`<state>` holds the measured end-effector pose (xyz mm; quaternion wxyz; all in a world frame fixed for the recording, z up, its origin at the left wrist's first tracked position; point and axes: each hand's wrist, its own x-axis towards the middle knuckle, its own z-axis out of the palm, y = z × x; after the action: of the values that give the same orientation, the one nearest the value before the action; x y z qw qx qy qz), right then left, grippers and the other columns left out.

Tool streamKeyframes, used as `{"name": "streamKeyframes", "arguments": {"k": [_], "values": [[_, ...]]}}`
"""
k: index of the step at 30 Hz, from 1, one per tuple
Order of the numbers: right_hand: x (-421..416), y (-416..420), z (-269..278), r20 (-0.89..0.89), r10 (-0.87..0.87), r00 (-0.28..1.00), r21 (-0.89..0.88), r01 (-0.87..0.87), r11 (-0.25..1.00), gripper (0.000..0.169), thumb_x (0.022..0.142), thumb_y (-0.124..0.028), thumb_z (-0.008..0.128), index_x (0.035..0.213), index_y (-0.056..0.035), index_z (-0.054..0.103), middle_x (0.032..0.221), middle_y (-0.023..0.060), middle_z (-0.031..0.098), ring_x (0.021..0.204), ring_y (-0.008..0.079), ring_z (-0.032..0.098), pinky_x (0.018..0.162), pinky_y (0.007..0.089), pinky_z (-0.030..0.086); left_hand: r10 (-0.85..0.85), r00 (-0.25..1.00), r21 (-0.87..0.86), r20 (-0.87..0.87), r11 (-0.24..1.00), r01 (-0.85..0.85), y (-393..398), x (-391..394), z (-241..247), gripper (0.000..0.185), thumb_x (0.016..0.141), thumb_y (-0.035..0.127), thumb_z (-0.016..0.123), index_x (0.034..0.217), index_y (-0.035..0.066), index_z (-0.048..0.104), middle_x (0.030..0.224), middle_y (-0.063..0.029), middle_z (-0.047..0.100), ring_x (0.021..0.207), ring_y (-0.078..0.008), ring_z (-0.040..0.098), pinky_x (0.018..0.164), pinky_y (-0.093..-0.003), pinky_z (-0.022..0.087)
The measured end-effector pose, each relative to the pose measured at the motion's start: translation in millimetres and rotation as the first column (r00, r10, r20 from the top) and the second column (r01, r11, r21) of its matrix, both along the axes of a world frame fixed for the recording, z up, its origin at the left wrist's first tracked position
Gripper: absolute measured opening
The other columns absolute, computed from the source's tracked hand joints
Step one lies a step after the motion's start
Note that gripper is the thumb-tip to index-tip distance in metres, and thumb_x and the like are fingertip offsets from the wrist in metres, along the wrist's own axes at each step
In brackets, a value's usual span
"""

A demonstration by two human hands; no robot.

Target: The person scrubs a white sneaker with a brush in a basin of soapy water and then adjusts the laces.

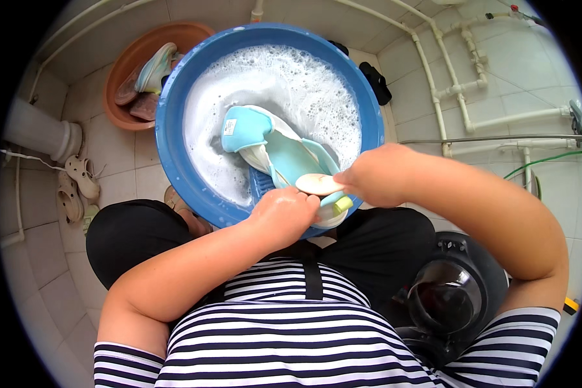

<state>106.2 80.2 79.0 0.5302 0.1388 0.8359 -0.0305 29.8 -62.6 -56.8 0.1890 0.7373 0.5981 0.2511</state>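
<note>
A blue plastic basin [271, 31] holds foamy water [300, 68]. A light blue and white shoe [291, 155] lies over the basin's near part, its opening facing up and its light blue padded end [245, 128] pointing away from me. My left hand [286, 213] grips the shoe's near edge. In my right hand [378, 177] is the end of a pale oval brush or scrubber [319, 184], held over the shoe; its underside is hidden. A blue ribbed washboard part [261, 184] shows beneath the shoe.
An orange-brown basin [114, 106] with a pale shoe [156, 68] stands behind left. Beige clogs [82, 174] rest on the tiled floor at left. Black footwear [376, 82] and white wall pipes [441, 111] are at right. A black appliance with a round transparent part [446, 296] stands beside my right thigh.
</note>
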Motion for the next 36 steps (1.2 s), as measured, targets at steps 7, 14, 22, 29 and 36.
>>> {"name": "streamKeyframes", "arguments": {"k": [7,14,22,29,36], "values": [[-8.3,1.2,-48.5,-0.143,-0.133,0.981,0.074,0.145,0.987,0.032,0.094,-0.033,0.037,0.119,-0.0233,0.055,0.096,0.0138,0.063,0.093,0.03,0.061,0.077,0.0419,0.048,-0.033,0.999,0.029,-0.025,0.999,0.034,2.5,1.4,3.5,0.025,0.077,0.027,0.065,0.072,0.006,0.053,0.061,-0.0099,0.059,0.064,-0.0278,0.061,0.054,-0.0393,0.049],[-12.7,0.5,-12.0,0.057,0.102,0.993,0.055,-0.105,0.993,0.03,0.094,-0.031,0.038,0.105,-0.0203,0.063,0.097,0.0103,0.065,0.089,0.0295,0.062,0.074,0.0387,0.05,-0.008,0.999,-0.007,-0.04,1.0,0.008,-0.3,4.0,2.8,0.025,0.078,0.027,0.063,0.072,0.006,0.052,0.062,-0.0097,0.059,0.064,-0.027,0.06,0.054,-0.0386,0.049],[3.0,6.8,-59.5,-0.32,0.059,0.946,0.123,-0.02,0.992,0.027,0.088,-0.024,0.046,0.111,-0.017,0.057,0.078,0.0112,0.065,0.076,0.0299,0.064,0.064,0.0397,0.049,-0.018,1.0,0.055,-0.02,0.998,0.019,15.6,-19.0,31.2,0.019,0.074,0.024,0.067,0.072,0.01,0.056,0.062,-0.0078,0.058,0.063,-0.0256,0.06,0.054,-0.0375,0.049],[9.9,12.7,1.5,-0.039,0.473,0.88,0.108,-0.467,0.878,0.028,0.091,-0.038,0.044,0.097,-0.0223,0.066,0.069,0.0048,0.062,0.067,0.0244,0.063,0.058,0.0351,0.047,0.252,0.968,0.075,0.012,0.965,-0.253,52.2,-97.8,-23.7,0.036,0.08,0.028,0.062,0.109,0.007,0.058,0.108,-0.011,0.058,0.106,-0.0312,0.051,0.092,-0.0455,0.038],[-4.6,13.2,-5.9,0.002,0.208,0.978,0.209,-0.204,0.956,0.02,0.086,-0.029,0.051,0.093,-0.0188,0.067,0.079,0.0063,0.066,0.077,0.0236,0.064,0.065,0.0321,0.05,0.128,0.981,-0.217,-0.144,0.963,-0.157,58.7,-90.4,-13.0,0.044,0.081,0.046,0.054,0.101,0.008,0.062,0.102,-0.0125,0.061,0.098,-0.0298,0.056,0.088,-0.0404,0.036]]}}
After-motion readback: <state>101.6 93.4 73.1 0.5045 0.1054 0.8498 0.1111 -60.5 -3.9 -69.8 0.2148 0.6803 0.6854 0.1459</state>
